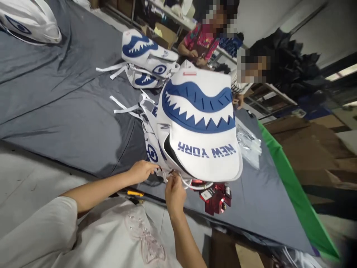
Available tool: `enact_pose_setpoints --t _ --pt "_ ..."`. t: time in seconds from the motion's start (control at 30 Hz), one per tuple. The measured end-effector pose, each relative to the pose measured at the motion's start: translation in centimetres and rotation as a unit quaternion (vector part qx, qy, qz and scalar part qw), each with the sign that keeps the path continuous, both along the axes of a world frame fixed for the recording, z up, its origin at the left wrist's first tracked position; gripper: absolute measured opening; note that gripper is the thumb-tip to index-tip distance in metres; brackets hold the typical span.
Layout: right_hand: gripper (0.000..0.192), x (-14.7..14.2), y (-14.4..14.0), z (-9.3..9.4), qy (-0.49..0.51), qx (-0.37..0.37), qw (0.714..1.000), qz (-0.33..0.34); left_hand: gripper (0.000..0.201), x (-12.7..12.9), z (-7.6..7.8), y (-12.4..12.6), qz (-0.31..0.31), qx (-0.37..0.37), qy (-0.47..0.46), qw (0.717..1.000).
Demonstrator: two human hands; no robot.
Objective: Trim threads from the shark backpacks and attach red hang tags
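Observation:
A white backpack (200, 115) with a blue toothed-mouth print and "NEW YORK" lettering stands at the table's near edge, its flap facing up. My left hand (143, 171) is at the bag's lower near side, fingers pinched on something small I cannot make out. Close by, my right hand (175, 190) is also closed at the bag's near edge beneath the flap, beside a white cord or handle. What its fingertips grip is hidden. Red and black hang tags (214, 199) lie on the table to the right of my right hand.
More white-and-blue backpacks (152, 56) lie farther back, with loose straps. Another white bag (29, 22) rests at far left. Clear plastic bags (248, 143) sit on the grey cloth (83, 123). A yellow-handled tool (135, 193) is by the near edge. Two people (202, 44) work across the table.

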State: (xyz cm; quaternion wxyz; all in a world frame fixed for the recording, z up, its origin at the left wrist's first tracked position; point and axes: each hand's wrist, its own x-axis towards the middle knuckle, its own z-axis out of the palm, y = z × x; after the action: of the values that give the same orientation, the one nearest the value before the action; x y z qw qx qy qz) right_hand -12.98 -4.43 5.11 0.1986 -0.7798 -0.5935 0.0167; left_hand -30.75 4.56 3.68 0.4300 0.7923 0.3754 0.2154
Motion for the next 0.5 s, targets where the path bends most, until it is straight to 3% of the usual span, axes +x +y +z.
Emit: enact_pose_setpoints --t 0.17,0.3,0.43,0.5 --pt "0.043 1.5 0.3 -0.5 -0.069 0.067 0.995 0.025 0.035 2.7 0.4 1.4 -0.077 0.035 0.016 0.996" --pt "0.045 2.6 -0.2 0.5 -0.142 0.065 0.986 0.065 0.034 4.2 1.1 2.1 -0.121 0.036 0.025 0.992" --pt "0.042 2.9 -1.0 2.3 -0.144 0.003 0.986 0.079 0.029 3.6 2.3 2.9 -0.174 0.068 0.073 0.98" --pt "0.044 2.8 -1.5 2.7 -0.112 0.019 0.992 0.064 0.026 2.6 2.8 3.5 -0.174 0.06 0.086 0.979"
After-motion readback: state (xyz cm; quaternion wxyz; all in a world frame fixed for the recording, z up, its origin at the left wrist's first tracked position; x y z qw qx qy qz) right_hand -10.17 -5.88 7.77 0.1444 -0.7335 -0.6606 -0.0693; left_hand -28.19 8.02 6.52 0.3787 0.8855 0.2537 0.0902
